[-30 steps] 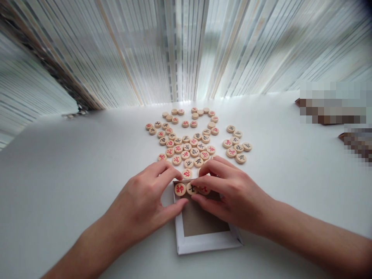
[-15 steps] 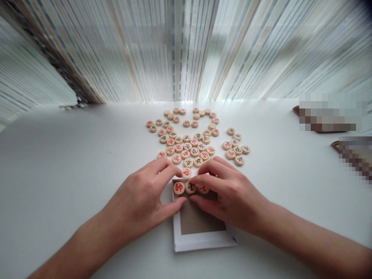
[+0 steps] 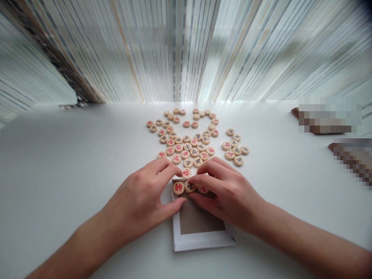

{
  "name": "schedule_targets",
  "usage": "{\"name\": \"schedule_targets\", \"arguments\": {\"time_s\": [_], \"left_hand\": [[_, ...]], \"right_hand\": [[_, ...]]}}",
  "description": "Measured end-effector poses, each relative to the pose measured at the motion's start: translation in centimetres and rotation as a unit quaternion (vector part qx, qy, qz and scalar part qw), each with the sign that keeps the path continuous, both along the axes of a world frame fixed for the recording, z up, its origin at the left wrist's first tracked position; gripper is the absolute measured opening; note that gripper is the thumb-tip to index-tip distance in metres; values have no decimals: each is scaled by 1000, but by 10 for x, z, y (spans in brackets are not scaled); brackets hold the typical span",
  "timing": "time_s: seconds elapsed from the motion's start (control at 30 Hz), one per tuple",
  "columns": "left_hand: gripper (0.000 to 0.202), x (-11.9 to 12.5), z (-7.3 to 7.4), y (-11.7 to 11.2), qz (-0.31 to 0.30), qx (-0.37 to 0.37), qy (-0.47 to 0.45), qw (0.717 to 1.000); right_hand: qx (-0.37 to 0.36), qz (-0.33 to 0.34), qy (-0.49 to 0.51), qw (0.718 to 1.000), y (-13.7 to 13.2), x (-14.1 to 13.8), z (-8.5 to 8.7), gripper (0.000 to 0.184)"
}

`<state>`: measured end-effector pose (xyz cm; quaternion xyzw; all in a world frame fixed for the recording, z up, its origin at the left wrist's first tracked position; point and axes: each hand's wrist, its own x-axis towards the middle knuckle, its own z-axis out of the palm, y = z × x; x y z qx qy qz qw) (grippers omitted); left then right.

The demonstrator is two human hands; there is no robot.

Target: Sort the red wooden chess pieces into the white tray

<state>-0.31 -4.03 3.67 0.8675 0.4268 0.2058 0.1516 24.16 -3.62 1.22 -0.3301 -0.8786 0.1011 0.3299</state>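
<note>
A shallow white cardboard box point(image 3: 203, 241) with a brown bottom lies before me. Along its far wall sit round wooden Chinese chess pieces: one with a red character point(image 3: 178, 188), a black-marked one point(image 3: 190, 186) and another red one point(image 3: 202, 188), partly covered by my fingers. My right hand point(image 3: 225, 188) has its index finger at the far edge of the black-marked piece and its thumb at the near edge, closed on it. At the box's left wall, my left hand point(image 3: 151, 190) is open, thumb and index finger apart beside the first red piece, holding nothing.
Many loose Chinese chess pieces point(image 3: 187, 147) lie face up and face down beyond the box on the white table point(image 3: 87, 162). A smaller cluster point(image 3: 236, 150) is off to the right. Two brown-edged objects point(image 3: 322, 131), mostly blurred out, stand at far right. Striped curtains point(image 3: 186, 50) hang behind.
My right thumb has come slightly up and left, against the near edge of the black-marked piece. My left hand stays almost still, and the view has shifted very slightly.
</note>
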Motion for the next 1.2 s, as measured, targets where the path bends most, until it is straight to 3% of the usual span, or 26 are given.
{"name": "schedule_targets", "arguments": {"time_s": [0.77,0.93,1.2], "left_hand": [[29,2,-1,2,-3,8,-2,1000],[30,-1,-1,2,-4,8,0,1000],[30,-3,-5,1,-9,5,-3,1000]], "right_hand": [[-5,2,7,1000,-2,-2,-1,6],[-3,4,2,1000,2,8,6,3],[-113,58,-52,990,14,29,27,25]]}}
